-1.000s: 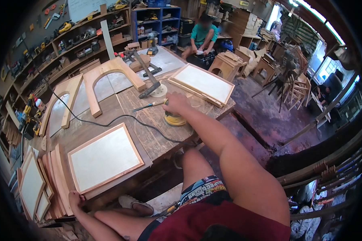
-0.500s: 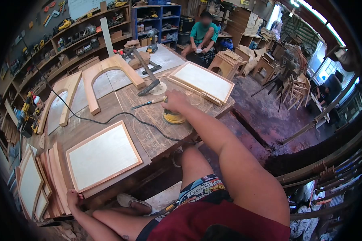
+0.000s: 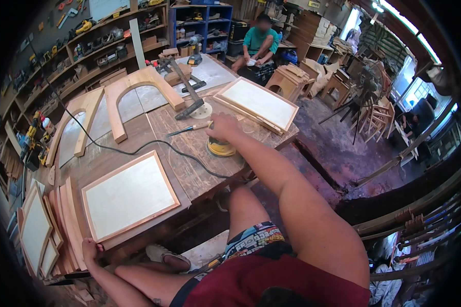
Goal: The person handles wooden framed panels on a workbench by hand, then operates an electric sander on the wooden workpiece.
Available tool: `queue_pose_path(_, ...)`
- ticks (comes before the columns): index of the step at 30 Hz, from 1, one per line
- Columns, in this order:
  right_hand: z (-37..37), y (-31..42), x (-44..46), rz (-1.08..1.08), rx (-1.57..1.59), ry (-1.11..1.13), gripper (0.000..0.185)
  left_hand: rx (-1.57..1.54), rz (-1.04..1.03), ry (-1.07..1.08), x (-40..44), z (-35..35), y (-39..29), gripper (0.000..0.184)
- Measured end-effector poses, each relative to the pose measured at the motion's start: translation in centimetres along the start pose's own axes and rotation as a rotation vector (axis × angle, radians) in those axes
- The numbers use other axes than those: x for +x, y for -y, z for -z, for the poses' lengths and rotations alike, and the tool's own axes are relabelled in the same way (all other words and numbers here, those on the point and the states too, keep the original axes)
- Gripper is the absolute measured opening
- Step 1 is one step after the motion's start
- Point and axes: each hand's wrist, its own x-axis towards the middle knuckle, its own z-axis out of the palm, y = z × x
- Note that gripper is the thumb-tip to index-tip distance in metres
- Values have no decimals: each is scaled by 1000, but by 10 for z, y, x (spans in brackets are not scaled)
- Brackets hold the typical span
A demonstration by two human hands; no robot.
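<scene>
My right hand (image 3: pixel 224 127) is wrapped over the top of a yellow sander (image 3: pixel 221 148), which rests on the bench near its front edge. Beside that hand lies a chisel (image 3: pixel 189 128) with a wooden handle, its blade pointing left. My left hand (image 3: pixel 91 250) is closed, fingers curled, at the near left corner of a wood-framed white panel (image 3: pixel 130 197) lying flat on the bench. Whatever those fingers grip, if anything, is hidden. A black cord (image 3: pixel 133 152) runs across the bench behind the panel and toward the sander.
A hammer (image 3: pixel 192 108), a clamp (image 3: pixel 182 77) and an arched wooden piece (image 3: pixel 143 84) lie farther back. Another framed panel (image 3: pixel 258 102) is at the right end. More panels (image 3: pixel 36 230) and curved strips (image 3: pixel 71 220) stand at left. A person (image 3: pixel 260 43) sits beyond the bench.
The near panel and my left hand appear very slightly farther left and up in view, along with a small camera shift. My right hand stays on the sander.
</scene>
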Motion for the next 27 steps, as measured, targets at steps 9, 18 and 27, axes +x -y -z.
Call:
queue_pose_path(9,2,0,0,17,-19,-12,58,-25,-24,21,5,-1,1,11)
queue_pose_path(18,6,3,0,-1,-5,19,59,-88,-36,13,11,-1,8,13)
queue_pose_path(27,2,0,-1,20,-25,0,59,-73,-46,15,10,-2,6,14)
